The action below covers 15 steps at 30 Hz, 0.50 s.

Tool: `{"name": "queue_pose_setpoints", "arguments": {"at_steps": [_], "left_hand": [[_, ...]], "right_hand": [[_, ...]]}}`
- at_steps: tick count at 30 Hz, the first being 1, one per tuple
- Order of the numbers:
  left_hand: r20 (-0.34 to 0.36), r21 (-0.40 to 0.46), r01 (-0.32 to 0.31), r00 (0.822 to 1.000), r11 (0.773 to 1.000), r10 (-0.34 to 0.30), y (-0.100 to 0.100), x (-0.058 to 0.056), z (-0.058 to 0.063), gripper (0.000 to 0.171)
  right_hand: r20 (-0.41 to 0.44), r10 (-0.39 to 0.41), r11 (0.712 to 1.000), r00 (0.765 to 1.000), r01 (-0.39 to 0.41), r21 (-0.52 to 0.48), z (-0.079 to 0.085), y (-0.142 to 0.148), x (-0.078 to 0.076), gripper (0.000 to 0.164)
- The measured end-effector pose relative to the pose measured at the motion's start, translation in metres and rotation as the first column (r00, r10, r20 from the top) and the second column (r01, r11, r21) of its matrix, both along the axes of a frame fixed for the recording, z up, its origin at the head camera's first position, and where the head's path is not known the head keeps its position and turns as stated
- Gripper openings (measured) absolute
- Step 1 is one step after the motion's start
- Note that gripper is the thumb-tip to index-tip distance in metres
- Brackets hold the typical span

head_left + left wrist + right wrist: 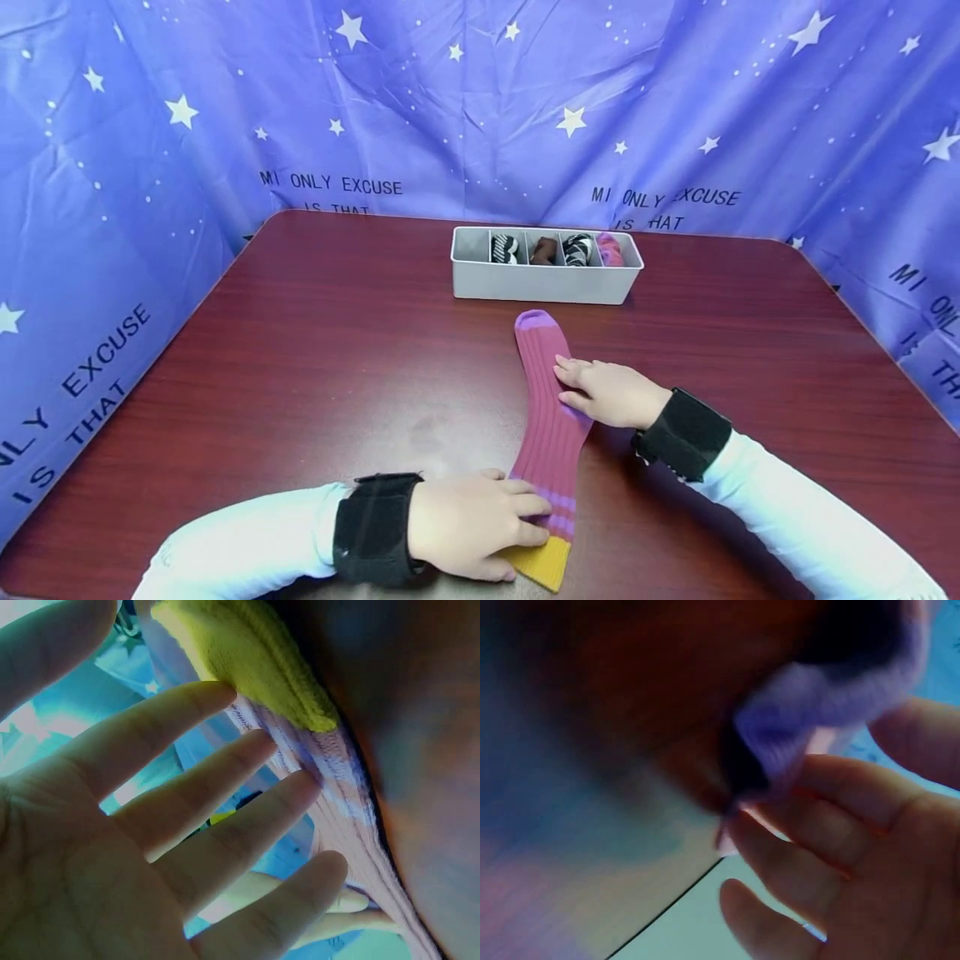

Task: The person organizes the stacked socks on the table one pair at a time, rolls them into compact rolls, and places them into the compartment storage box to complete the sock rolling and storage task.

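Note:
A long ribbed sock, dusky pink with purple toe, heel and stripes and a yellow cuff, lies stretched over the table, toe pointing away from me. My left hand rests over the cuff end, fingers spread and nearly straight; in the left wrist view, its fingertips meet the yellow cuff and the stripes. At the heel, my right hand touches the sock with loosely bent fingers. The right wrist view has the purple heel bunched up by those fingers, the thumb standing apart.
Beyond the toe stands a grey divided box. Several of its compartments hold rolled socks, among them a brown one and a pink-purple one; the leftmost compartment has none. A blue star-patterned curtain surrounds the dark red table.

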<state>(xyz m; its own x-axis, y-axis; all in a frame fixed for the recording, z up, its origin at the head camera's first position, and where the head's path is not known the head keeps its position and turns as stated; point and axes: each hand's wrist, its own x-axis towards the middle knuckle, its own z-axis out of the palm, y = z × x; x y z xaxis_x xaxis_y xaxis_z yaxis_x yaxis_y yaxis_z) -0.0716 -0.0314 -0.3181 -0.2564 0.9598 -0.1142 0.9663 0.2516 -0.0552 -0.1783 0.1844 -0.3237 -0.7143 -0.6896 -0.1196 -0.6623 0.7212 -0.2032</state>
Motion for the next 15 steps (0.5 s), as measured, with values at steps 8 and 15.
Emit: {"name": "queue_pose_setpoints", "arguments": {"at_steps": [8, 15], "left_hand": [[0.023, -0.079, -0.122, 0.992, 0.989, 0.124, 0.009, -0.009, 0.002, 0.046], [0.062, 0.061, -0.082, 0.995, 0.995, 0.079, 0.0, -0.015, 0.003, 0.042]], "right_hand": [[0.05, -0.031, 0.998, 0.998, 0.028, 0.049, -0.001, -0.007, -0.026, 0.043], [-0.075, -0.011, 0.998, 0.997, 0.007, -0.054, 0.013, -0.006, -0.01, 0.045]]}}
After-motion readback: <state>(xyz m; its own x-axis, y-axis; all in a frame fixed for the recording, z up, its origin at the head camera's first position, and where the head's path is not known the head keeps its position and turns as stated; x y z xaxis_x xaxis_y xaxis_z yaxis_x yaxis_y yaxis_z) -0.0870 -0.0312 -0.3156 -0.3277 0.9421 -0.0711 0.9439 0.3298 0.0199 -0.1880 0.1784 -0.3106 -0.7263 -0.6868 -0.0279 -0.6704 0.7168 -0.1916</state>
